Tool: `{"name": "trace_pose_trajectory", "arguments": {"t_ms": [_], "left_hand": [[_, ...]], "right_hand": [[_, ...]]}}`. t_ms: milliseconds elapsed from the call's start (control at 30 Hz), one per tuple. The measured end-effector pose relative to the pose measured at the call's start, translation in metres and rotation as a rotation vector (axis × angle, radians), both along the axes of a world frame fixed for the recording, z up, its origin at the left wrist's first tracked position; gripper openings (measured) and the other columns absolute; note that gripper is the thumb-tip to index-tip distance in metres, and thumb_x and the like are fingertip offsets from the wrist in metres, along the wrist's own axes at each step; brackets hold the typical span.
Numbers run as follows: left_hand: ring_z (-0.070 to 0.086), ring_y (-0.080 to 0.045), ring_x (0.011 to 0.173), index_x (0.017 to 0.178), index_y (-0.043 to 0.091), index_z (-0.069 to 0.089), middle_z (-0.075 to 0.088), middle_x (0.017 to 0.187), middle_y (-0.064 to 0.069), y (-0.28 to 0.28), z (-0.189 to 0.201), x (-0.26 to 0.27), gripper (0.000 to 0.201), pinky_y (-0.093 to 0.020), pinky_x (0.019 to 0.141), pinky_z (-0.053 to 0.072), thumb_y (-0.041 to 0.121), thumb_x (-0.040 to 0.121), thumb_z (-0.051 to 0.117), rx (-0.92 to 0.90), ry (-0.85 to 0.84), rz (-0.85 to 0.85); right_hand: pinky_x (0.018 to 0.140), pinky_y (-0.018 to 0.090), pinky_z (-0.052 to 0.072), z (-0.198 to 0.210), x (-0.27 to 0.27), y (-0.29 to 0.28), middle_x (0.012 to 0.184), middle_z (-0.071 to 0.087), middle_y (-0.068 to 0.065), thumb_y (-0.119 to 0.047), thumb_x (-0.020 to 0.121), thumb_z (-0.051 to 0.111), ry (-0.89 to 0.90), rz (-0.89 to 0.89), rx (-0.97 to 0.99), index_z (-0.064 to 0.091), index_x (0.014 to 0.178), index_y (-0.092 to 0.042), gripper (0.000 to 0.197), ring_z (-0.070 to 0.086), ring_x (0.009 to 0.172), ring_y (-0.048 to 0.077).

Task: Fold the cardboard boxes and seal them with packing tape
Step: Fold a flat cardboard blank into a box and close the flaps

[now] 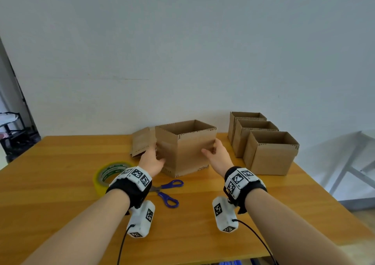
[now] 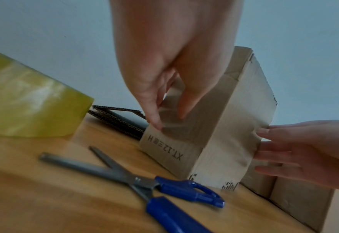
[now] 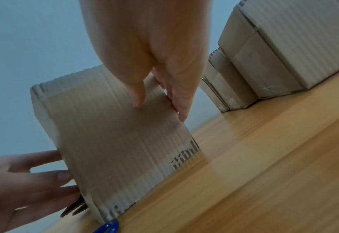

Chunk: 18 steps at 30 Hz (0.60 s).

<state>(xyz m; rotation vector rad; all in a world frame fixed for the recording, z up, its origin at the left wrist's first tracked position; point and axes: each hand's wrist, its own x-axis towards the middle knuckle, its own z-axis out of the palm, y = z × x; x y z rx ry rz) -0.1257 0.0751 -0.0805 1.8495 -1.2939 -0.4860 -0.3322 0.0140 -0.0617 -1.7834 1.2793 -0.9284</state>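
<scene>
As left hand and right hand press flat-fingered on cardboard box, scissors nearby

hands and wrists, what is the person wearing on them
No sleeves or gloves. The left hand and right hand each have a black wrist strap topped with white blocks of black-and-white square markers, plus a white camera pod below trailing a black cable.
</scene>
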Motion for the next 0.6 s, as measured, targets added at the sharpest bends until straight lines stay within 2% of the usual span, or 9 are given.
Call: {"name": "trace_pose_trajectory", "arguments": {"t_ms": [200,367,467,567,600], "left_hand": [[0.051,-0.026,0.122,0.134,0.016,0.044,0.056,0.13,-0.009,-0.003,0.005,-0.004,0.051,-0.044,0.102,0.044,-0.002,0.087,0.051,0.012,-0.002,-0.082],[0.053,-0.027,0.12,0.138,0.015,0.042,0.056,0.129,-0.01,-0.002,0.004,-0.006,0.056,-0.044,0.101,0.046,-0.002,0.086,0.053,0.012,0.006,-0.036],[0.058,-0.026,0.111,0.137,0.013,0.043,0.059,0.122,-0.011,0.0,0.007,-0.004,0.054,-0.041,0.095,0.05,-0.002,0.086,0.055,-0.026,0.069,0.049],[0.063,-0.02,0.087,0.134,0.011,0.047,0.061,0.12,-0.014,0.004,0.012,-0.003,0.044,-0.044,0.086,0.054,0.001,0.091,0.052,-0.041,0.203,0.047],[0.062,-0.02,0.085,0.135,0.01,0.047,0.061,0.121,-0.015,0.005,0.014,-0.004,0.04,-0.043,0.084,0.055,0.004,0.095,0.048,-0.045,0.262,0.041]], "right_hand": [[0.101,0.033,0.04,-0.003,0.007,0.005,0.143,0.044,0.008,-0.022,0.095,0.055,-0.027,0.04,0.003,0.025,0.148,-0.014,0.061,0.044,0.129,0.024],[0.1,0.033,0.041,-0.004,0.007,0.007,0.142,0.046,0.009,-0.022,0.095,0.055,-0.038,0.041,-0.004,0.026,0.147,-0.014,0.06,0.046,0.128,0.024],[0.098,0.032,0.041,-0.002,0.004,0.006,0.14,0.047,0.009,-0.023,0.096,0.054,-0.045,0.04,0.005,0.029,0.146,-0.013,0.057,0.047,0.126,0.024],[0.101,0.033,0.042,0.001,0.003,0.006,0.139,0.049,0.008,-0.021,0.098,0.049,-0.059,0.052,0.021,0.033,0.144,-0.011,0.05,0.048,0.126,0.023],[0.102,0.034,0.042,0.003,0.003,0.005,0.138,0.05,0.008,-0.02,0.099,0.046,-0.064,0.055,0.031,0.036,0.144,-0.011,0.047,0.048,0.126,0.023]]}}
